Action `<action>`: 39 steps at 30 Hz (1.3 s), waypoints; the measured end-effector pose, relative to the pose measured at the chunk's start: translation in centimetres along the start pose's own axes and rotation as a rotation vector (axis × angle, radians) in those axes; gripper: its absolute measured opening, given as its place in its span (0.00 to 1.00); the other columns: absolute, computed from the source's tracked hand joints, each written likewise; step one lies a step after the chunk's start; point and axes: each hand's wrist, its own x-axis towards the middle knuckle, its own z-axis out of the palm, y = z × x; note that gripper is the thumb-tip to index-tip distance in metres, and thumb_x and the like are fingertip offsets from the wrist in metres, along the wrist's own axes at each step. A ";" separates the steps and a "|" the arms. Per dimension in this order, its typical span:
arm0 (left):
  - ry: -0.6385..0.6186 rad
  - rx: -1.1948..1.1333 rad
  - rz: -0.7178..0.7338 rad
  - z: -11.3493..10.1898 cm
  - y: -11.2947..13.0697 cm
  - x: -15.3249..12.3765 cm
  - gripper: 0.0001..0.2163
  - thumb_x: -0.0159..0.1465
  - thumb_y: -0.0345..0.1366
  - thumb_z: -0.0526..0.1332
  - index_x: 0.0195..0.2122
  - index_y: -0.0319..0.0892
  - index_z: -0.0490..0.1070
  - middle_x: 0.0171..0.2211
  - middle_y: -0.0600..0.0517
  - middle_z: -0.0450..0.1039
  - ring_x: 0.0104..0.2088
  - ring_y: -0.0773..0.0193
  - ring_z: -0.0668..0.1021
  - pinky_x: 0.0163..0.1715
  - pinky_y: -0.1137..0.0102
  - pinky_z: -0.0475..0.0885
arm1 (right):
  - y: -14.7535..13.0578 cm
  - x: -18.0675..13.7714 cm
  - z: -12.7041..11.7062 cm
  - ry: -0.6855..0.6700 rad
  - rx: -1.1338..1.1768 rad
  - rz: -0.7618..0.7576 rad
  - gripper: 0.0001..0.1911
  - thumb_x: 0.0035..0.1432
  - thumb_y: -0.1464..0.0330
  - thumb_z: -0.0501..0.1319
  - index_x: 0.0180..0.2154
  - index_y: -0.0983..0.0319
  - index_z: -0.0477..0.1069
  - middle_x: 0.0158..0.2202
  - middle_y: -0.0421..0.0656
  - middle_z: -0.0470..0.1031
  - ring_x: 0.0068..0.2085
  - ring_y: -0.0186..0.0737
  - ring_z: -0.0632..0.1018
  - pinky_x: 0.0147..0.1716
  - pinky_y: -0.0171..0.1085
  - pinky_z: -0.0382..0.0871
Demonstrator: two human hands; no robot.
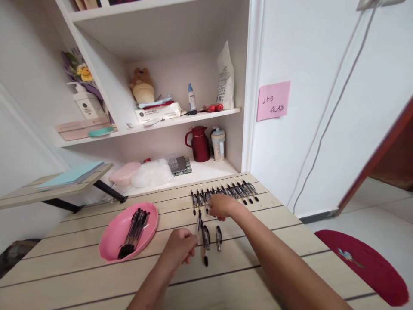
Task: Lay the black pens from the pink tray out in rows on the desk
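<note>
My left hand (182,246) is closed in a pinch on a slim pen (199,220), whose dark end points away from me. Just right of it, a pen with a black end (205,260) and a black pen cap (207,237) lie close together on the table. Another black cap (219,238) lies a little further right. My right hand (222,206) has its fingers curled at the near edge of a row of black pens (238,191), covering part of it. Whatever is between those fingers is hidden.
A pink scalloped bowl (106,230) with several black pens stands on the slatted table (180,275) at left. A raised wooden stand (19,198) with papers is beyond it. Behind are white shelves (216,113) with a red jug (200,145). A red round seat (364,267) is at right.
</note>
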 end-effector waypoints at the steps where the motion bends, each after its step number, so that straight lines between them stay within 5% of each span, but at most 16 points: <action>1: -0.032 -0.115 -0.029 -0.6 0.0 0.0 0.10 0.50 0.38 0.57 0.15 0.40 0.64 0.10 0.57 0.63 0.09 0.73 0.62 0.11 0.77 0.50 | -0.2 -0.4 -0.2 0.003 -0.005 -0.018 0.09 0.46 0.75 0.55 0.25 0.69 0.74 0.24 0.48 0.76 0.24 0.35 0.75 0.25 0.30 0.64; 5: -0.084 -0.716 -0.043 -2.8 0.0 0.3 0.06 0.49 0.34 0.61 0.22 0.38 0.65 0.23 0.50 0.74 0.21 0.71 0.74 0.19 0.79 0.65 | -0.8 -1.9 0.7 0.046 -0.101 -0.141 0.04 0.41 0.73 0.60 0.24 0.64 0.74 0.26 0.45 0.76 0.29 0.40 0.75 0.28 0.33 0.63; 8: -0.018 -0.944 -0.024 -3.5 -0.4 0.8 0.07 0.46 0.26 0.63 0.21 0.38 0.63 0.24 0.51 0.74 0.22 0.73 0.74 0.21 0.81 0.67 | -0.4 -3.0 3.0 0.154 -0.290 -0.359 0.10 0.40 0.75 0.60 0.29 0.60 0.73 0.31 0.45 0.75 0.32 0.42 0.75 0.27 0.34 0.62; 12: -0.056 -0.973 -0.010 -3.7 -1.0 1.0 0.10 0.45 0.25 0.64 0.23 0.39 0.61 0.23 0.54 0.72 0.20 0.74 0.73 0.18 0.82 0.66 | 1.1 -4.5 5.8 0.276 -0.427 -0.508 0.14 0.45 0.75 0.56 0.37 0.61 0.70 0.34 0.47 0.70 0.27 0.38 0.73 0.24 0.33 0.60; 18: -0.273 -0.926 0.029 -3.8 -1.0 0.4 0.23 0.48 0.27 0.63 0.46 0.43 0.61 0.25 0.55 0.70 0.22 0.71 0.73 0.20 0.78 0.65 | 1.9 -4.8 7.1 0.346 -0.497 -0.669 0.11 0.53 0.74 0.50 0.34 0.60 0.69 0.34 0.46 0.67 0.25 0.35 0.70 0.23 0.34 0.57; 22: -0.368 -0.877 0.017 -3.6 -1.3 0.3 0.19 0.50 0.28 0.59 0.44 0.40 0.63 0.24 0.54 0.68 0.22 0.70 0.73 0.19 0.77 0.64 | 1.7 -4.5 7.4 0.351 -0.476 -0.721 0.12 0.55 0.73 0.48 0.31 0.61 0.69 0.33 0.46 0.68 0.26 0.35 0.70 0.24 0.34 0.57; 28: -0.392 -0.788 0.028 -2.4 -2.0 0.5 0.12 0.48 0.28 0.54 0.35 0.41 0.64 0.22 0.56 0.66 0.17 0.73 0.68 0.12 0.80 0.52 | 2.0 -4.5 7.5 0.367 0.004 -0.712 0.08 0.48 0.75 0.54 0.32 0.62 0.68 0.33 0.43 0.71 0.32 0.35 0.72 0.29 0.31 0.61; 34: -0.345 -0.646 0.098 -1.6 -1.8 0.2 0.08 0.54 0.35 0.53 0.33 0.39 0.64 0.17 0.59 0.59 0.13 0.78 0.57 0.12 0.79 0.44 | 1.6 -2.7 6.0 0.378 0.750 -0.379 0.04 0.45 0.75 0.55 0.28 0.63 0.66 0.18 0.35 0.66 0.19 0.29 0.68 0.17 0.27 0.57; 39: -0.280 -0.536 0.116 -1.5 -1.6 -0.1 0.12 0.57 0.44 0.52 0.31 0.39 0.64 0.16 0.61 0.55 0.12 0.78 0.52 0.12 0.79 0.42 | 1.0 -1.7 2.5 0.508 0.826 -0.323 0.04 0.42 0.75 0.56 0.25 0.63 0.67 0.15 0.34 0.65 0.18 0.29 0.68 0.19 0.28 0.59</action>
